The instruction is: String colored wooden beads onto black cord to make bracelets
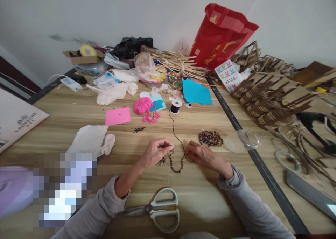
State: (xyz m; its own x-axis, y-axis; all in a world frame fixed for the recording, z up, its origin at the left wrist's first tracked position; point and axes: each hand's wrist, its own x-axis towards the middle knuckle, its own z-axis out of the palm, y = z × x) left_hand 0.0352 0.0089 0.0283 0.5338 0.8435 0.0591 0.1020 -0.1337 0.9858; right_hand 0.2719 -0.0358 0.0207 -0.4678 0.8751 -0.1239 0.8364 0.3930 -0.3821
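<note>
1. the left hand (156, 150) pinches one end of a black cord (176, 135), fingers closed, a few beads under its fingertips.
2. the right hand (203, 155) pinches the cord further along, fingers narrow, resting on the wooden table (78, 109).
3. a short beaded strand (176, 166) sags between the hands; the cord runs back to a black spool (175, 106).
4. loose beads (210, 138) lie just beyond the right hand; grey scissors (160, 209) lie near the body.
5. judgement: keep the cord taut and the free end raised, so strung beads don't slip off.
</note>
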